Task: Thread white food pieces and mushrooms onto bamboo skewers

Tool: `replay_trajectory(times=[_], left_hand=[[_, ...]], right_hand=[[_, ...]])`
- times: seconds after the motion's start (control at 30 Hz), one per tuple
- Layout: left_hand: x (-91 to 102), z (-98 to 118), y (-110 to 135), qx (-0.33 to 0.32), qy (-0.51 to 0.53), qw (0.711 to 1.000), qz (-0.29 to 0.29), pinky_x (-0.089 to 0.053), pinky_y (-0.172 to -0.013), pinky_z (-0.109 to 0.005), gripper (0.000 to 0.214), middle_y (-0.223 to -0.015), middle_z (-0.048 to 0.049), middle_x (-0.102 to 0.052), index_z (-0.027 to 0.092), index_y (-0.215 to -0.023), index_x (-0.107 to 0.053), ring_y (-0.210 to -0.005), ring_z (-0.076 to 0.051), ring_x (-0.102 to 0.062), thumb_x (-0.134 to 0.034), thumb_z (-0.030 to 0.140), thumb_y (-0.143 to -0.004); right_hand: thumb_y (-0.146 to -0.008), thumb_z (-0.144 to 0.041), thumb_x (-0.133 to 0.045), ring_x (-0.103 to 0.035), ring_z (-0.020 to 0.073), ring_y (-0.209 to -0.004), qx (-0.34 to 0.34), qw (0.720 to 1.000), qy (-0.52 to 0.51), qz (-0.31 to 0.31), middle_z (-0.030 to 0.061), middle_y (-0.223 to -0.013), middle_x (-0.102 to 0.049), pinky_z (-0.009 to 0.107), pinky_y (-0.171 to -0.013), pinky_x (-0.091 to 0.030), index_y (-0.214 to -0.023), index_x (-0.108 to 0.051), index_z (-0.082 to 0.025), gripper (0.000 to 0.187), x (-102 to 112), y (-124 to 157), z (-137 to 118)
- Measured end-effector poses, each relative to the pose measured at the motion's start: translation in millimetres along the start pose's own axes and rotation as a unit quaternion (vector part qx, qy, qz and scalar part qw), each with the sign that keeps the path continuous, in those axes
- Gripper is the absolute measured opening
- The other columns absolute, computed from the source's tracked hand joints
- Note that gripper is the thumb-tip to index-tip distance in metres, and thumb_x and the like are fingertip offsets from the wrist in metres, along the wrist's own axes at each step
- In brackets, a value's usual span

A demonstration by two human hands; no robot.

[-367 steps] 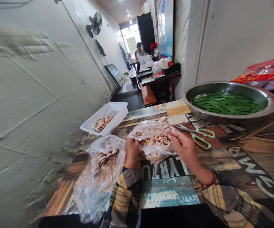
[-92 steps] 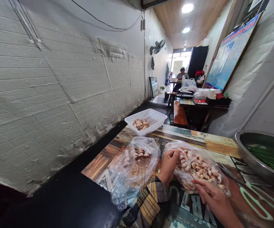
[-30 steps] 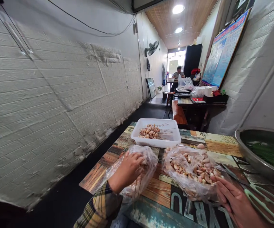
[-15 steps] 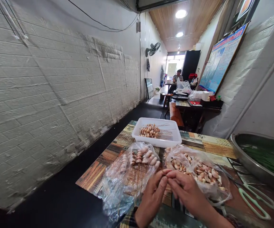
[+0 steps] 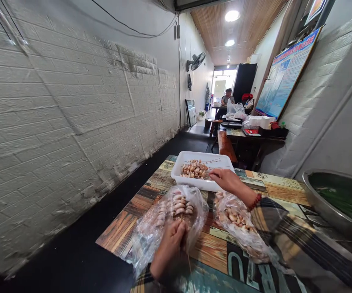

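Note:
My left hand (image 5: pixel 172 240) is closed low over the clear plastic bag (image 5: pixel 147 234), around the sticks of the garlic skewers (image 5: pixel 179 205); a thin stick shows below it. The cloves on these skewers sit in rows beyond my fist. My right hand (image 5: pixel 229 181) reaches over the near right edge of the white plastic tub (image 5: pixel 178 179), fingers bunched and pointing down by the thin sticks. Whatever is between its fingertips is hidden. Inside the tub lies a heap of skewered pieces (image 5: pixel 194 169). A second bag of loose garlic cloves (image 5: pixel 233 217) lies under my right forearm.
A large metal basin (image 5: pixel 308 183) with green stalks in water stands at the right. Behind the patchwork-patterned table (image 5: pixel 218 248) are a wooden bench (image 5: pixel 226 146) and another table with bags and boxes. A person (image 5: pixel 227 97) sits far back. A brick-patterned wall runs along the left.
My hands were together above the table and have parted. The left moved down-left onto the skewers in the bag; the right went forward to the tub. My right arm now covers where the green-handled scissors lay.

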State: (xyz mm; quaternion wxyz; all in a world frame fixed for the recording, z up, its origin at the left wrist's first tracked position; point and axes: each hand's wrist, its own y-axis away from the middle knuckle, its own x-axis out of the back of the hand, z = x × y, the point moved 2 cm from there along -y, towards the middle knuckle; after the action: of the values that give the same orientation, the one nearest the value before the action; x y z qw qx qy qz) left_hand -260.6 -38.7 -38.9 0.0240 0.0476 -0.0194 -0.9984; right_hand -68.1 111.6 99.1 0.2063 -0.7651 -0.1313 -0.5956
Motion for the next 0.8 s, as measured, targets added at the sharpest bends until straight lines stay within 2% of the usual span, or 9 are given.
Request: replay_trajectory(times=[0.07,0.2,0.33,0.5,0.63,0.7,0.8], left_hand=[[-2.8,-12,-7,0.001,-0.005,1.0,0.006,-0.027,-0.04,-0.021,0.056,-0.047,0.0058,-0.041,0.019,-0.057,-0.045,-0.04,-0.007,-0.036,-0.057,0.072,-0.072],[-4.9,-34,-20,0.041,0.021,0.999,0.012,-0.026,-0.037,-0.021,0.056,-0.044,0.0065,-0.044,0.019,-0.066,-0.05,-0.034,-0.007,-0.037,-0.054,0.075,-0.07],[-4.6,-37,-20,0.05,0.046,0.997,0.026,-0.026,-0.035,-0.019,0.056,-0.045,0.0064,-0.045,0.018,-0.07,-0.055,-0.033,-0.006,-0.038,-0.055,0.073,-0.07],[-5.5,-27,-12,0.05,0.063,0.996,0.033,-0.025,-0.035,-0.016,0.047,-0.049,0.0065,-0.046,0.016,-0.075,-0.058,-0.035,-0.005,-0.039,-0.056,0.063,-0.077],[-5.6,-26,-13,0.04,0.066,0.996,0.037,-0.023,-0.035,-0.016,0.046,-0.049,0.0066,-0.046,0.017,-0.075,-0.057,-0.035,-0.005,-0.038,-0.056,0.062,-0.077],[-5.5,-29,-15,0.035,0.063,0.997,0.041,-0.024,-0.034,-0.017,0.046,-0.049,0.0064,-0.046,0.017,-0.075,-0.057,-0.034,-0.006,-0.039,-0.057,0.063,-0.076],[-5.0,-34,-18,0.029,0.057,0.996,0.062,-0.026,-0.034,-0.018,0.045,-0.051,0.0066,-0.048,0.016,-0.085,-0.059,-0.035,-0.007,-0.041,-0.058,0.06,-0.075]], right_hand=[[-0.094,-0.024,-0.047,-0.065,0.0209,-0.101,-0.019,0.999,0.025,-0.012,0.008,-0.107,-0.073,0.027,-0.085,-0.044,-0.103,-0.072,-0.021,0.026,-15,-20,6],[-0.091,-0.022,-0.049,-0.066,0.0247,-0.1,-0.069,0.996,0.044,-0.024,0.0144,-0.111,-0.071,0.03,-0.082,-0.044,-0.111,-0.068,-0.016,0.028,-45,-45,18],[-0.087,-0.027,-0.054,-0.067,0.0214,-0.092,-0.089,0.995,0.028,-0.041,0.0087,-0.1,-0.075,0.026,-0.074,-0.044,-0.107,-0.071,-0.02,0.027,-61,-61,33],[-0.08,-0.034,-0.063,-0.067,0.0193,-0.086,-0.087,0.995,0.008,-0.043,0.0061,-0.1,-0.075,0.023,-0.066,-0.043,-0.109,-0.071,-0.021,0.033,-66,-67,43],[-0.082,-0.037,-0.063,-0.068,0.0198,-0.077,-0.082,0.996,0.008,-0.044,0.0052,-0.087,-0.076,0.024,-0.063,-0.044,-0.109,-0.072,-0.02,0.033,-66,-65,38],[-0.088,-0.035,-0.056,-0.068,0.0217,-0.083,-0.078,0.996,0.019,-0.03,0.007,-0.093,-0.076,0.026,-0.068,-0.046,-0.114,-0.07,-0.021,0.033,-63,-62,33],[-0.095,-0.023,-0.046,-0.065,0.0235,-0.103,-0.057,0.998,0.041,0.002,0.0117,-0.115,-0.07,0.029,-0.082,-0.046,-0.131,-0.06,-0.023,0.039,-57,-55,23]])
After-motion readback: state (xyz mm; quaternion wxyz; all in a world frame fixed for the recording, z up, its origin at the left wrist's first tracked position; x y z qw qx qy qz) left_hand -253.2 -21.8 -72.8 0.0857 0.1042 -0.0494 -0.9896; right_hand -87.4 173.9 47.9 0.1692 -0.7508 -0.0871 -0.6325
